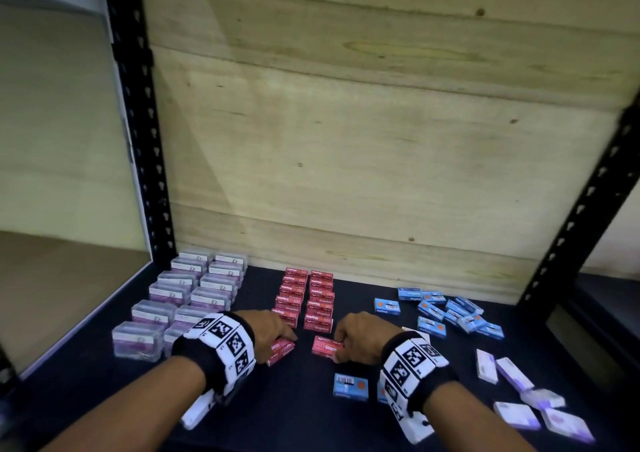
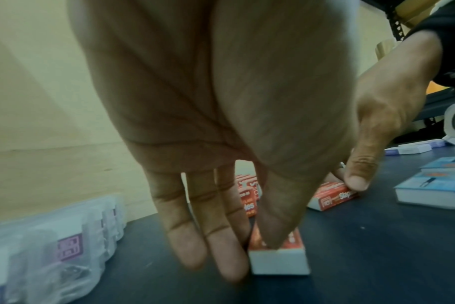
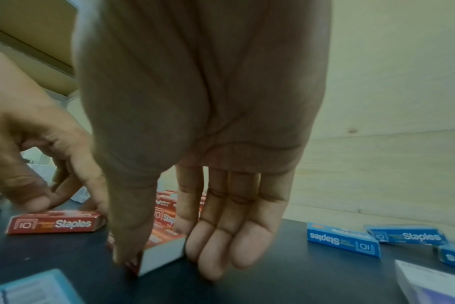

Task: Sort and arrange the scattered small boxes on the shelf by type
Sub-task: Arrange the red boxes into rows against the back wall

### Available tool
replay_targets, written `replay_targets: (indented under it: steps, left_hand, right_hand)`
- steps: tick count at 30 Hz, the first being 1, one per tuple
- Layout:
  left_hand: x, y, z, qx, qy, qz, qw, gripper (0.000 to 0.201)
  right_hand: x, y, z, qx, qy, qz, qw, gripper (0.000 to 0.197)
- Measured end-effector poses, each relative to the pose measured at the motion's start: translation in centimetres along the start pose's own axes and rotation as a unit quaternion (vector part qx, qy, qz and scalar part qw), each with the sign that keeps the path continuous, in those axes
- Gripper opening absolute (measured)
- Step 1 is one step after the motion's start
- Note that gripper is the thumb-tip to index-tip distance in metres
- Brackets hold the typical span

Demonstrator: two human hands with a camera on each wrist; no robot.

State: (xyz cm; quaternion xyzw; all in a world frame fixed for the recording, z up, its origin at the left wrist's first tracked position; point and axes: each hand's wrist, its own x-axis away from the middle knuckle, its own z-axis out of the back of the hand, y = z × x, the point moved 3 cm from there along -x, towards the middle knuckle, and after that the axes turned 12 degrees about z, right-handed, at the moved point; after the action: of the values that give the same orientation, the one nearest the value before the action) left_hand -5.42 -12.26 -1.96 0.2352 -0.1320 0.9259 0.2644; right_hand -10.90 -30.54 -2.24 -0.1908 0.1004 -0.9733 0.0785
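Observation:
Two neat rows of red staples boxes (image 1: 305, 299) stand mid-shelf. Just in front of them my left hand (image 1: 287, 339) pinches a red staples box (image 1: 282, 350) between thumb and fingers; the left wrist view shows its white end (image 2: 278, 261) on the dark shelf. My right hand (image 1: 337, 347) grips a second red staples box (image 1: 325, 344), thumb on one side and fingers on the other (image 3: 161, 251). Both boxes rest on the shelf, a short gap apart. Clear boxes with purple labels (image 1: 180, 299) are lined up at the left.
Blue staples boxes (image 1: 446, 309) lie scattered at the right, and one blue box (image 1: 350, 385) sits near my right wrist. White and purple boxes (image 1: 519, 392) are strewn at the front right. Black uprights (image 1: 138, 122) and a wooden back panel (image 1: 346, 139) bound the dark shelf (image 1: 294, 410).

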Motion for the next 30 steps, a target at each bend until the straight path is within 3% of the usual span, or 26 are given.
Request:
replay_targets:
  steps: [8, 12, 17, 23, 30]
  left_hand:
    - [-0.2, -1.3, 0.2, 0.093, 0.081, -0.005, 0.992, 0.048]
    - [0.4, -1.7, 0.3, 0.072, 0.103, -0.036, 0.991, 0.056]
    - [1.6, -2.0, 0.7, 0.072, 0.112, -0.068, 0.989, 0.027]
    - [1.8, -2.0, 0.4, 0.059, 0.129, -0.065, 0.988, 0.020]
    - [1.4, -3.5, 0.0, 0.206, 0.138, -0.056, 0.967, 0.017]
  right_hand:
    - [0.5, -0.3, 0.1, -0.014, 0.014, 0.022, 1.000, 0.022]
    - [0.4, -0.4, 0.2, -0.013, 0.019, 0.027, 0.999, 0.023]
    - [0.4, -0.4, 0.3, -0.015, 0.019, 0.030, 0.999, 0.021]
    - [0.3, -0.6, 0.0, -0.009, 0.029, 0.030, 0.999, 0.022]
    - [0.6, -0.4, 0.6, -0.013, 0.018, 0.032, 0.999, 0.024]
